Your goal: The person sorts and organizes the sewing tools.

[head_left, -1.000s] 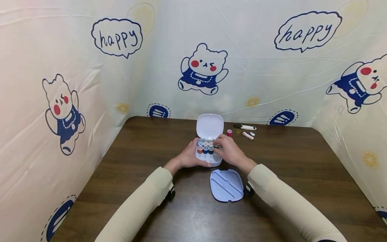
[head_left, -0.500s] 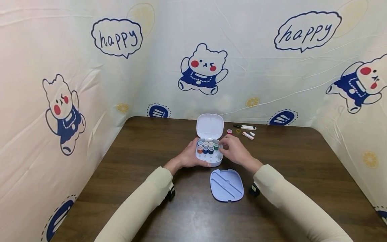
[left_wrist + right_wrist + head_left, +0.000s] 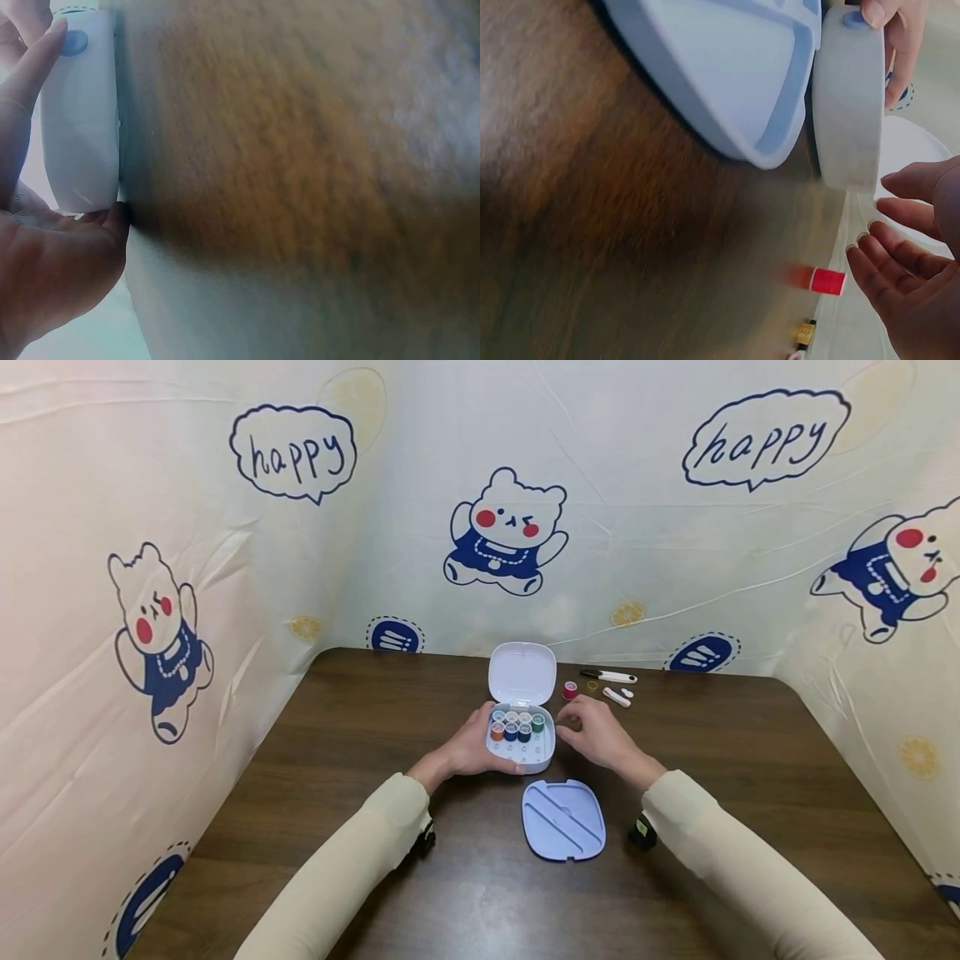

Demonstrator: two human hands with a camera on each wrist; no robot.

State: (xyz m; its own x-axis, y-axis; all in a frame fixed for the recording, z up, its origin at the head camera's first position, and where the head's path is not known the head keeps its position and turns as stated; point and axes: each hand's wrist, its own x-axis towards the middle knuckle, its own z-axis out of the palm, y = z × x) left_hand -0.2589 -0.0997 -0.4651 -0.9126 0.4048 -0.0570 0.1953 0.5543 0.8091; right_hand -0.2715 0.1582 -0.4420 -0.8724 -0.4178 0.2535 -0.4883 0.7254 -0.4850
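A small white sewing box stands on the table with its lid tipped up at the back. Inside it, several thread spools stand upright in two rows, with a green spool at the right end of the back row and bare pegs in front. My left hand grips the box from its left side, thumb along the front by the blue button. Just right of the box is my right hand, its fingers loosely bent and holding nothing, as the right wrist view confirms.
A pale blue divided tray lies in front of the box. Behind my right hand are a red spool, a yellow ring, a black-and-white tool and a small pink-and-white item. Patterned cloth walls surround the table.
My right hand has moved from over the green spool to the right, clear of the box. The green spool stays standing in the back row. My left hand keeps its grip.
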